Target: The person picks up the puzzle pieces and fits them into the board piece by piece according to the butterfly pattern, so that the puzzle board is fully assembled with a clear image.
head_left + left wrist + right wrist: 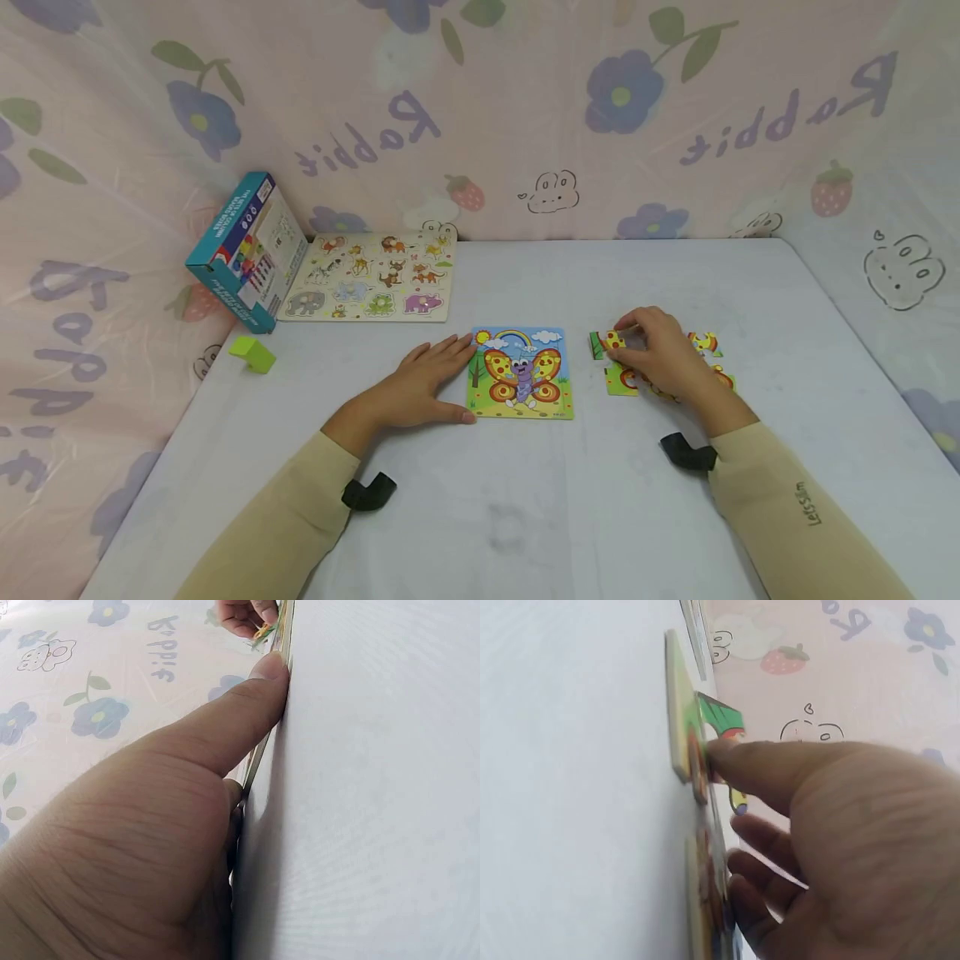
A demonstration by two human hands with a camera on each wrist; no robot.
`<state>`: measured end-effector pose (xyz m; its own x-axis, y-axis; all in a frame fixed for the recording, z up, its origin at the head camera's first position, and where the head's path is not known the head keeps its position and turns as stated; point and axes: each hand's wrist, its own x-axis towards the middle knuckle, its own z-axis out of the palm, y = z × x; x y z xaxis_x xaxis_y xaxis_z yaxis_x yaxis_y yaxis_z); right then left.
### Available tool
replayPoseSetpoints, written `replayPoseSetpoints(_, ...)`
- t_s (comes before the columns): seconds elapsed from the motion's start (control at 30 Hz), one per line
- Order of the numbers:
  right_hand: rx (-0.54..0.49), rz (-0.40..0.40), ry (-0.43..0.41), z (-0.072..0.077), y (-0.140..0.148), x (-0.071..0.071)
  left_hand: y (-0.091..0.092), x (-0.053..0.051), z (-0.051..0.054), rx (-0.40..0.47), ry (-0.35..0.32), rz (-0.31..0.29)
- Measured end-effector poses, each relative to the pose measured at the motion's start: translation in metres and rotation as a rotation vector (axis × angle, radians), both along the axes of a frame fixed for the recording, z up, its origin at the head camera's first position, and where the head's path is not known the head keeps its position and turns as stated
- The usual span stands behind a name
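A square butterfly picture board [521, 400] lies flat on the white table. My left hand [416, 387] rests palm down beside it, fingers spread, with fingertips and thumb at its left edge. In the left wrist view, the thumb [240, 712] touches the board's thin side. To the board's right, my right hand [663, 354] pinches a puzzle piece [597, 346] with green and red-yellow print between thumb and forefinger. The right wrist view shows this piece [724, 715] tilted above another piece [676, 712]. Several more pieces [619, 382] lie under and around the right hand, partly hidden by it.
A wooden animal peg puzzle [367, 279] lies at the back left, against a teal-edged box [247, 250] standing upright. A lime green block [253, 355] sits near the table's left edge. Printed curtain [510, 125] hangs along the back and sides.
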<state>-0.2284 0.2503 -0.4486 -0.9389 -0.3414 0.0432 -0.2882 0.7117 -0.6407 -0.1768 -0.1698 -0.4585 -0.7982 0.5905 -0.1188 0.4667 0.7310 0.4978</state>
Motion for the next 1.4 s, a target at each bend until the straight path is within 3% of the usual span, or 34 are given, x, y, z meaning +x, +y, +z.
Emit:
replayPoseSetpoints(0.27,-0.057,-0.041,0.032,0.003,-0.012,0.008,0.000,0.003,0.002,0.003,-0.001,0.004)
replayPoseSetpoints(0.5,-0.229,-0.056,0.051,0.000,-0.021,0.012,0.000,0.002,0.002,0.001,0.006,0.001)
replayPoseSetpoints(0.8,-0.435,-0.058,-0.050,0.002,-0.046,0.020,0.000,0.002,0.001,-0.009,0.002,0.007)
replayPoseSetpoints(1.03,-0.557,0.008,-0.233,0.003,-0.074,0.033,0.000,0.001,0.000,-0.007,0.007,0.006)
replayPoseSetpoints(1.23,-0.608,0.051,-0.333,-0.001,-0.094,0.044,0.000,0.000,0.000,0.003,0.007,-0.007)
replayPoseSetpoints(1.4,-0.613,0.092,-0.342,-0.006,-0.108,0.048,0.000,0.000,0.001,-0.001,0.000,-0.002)
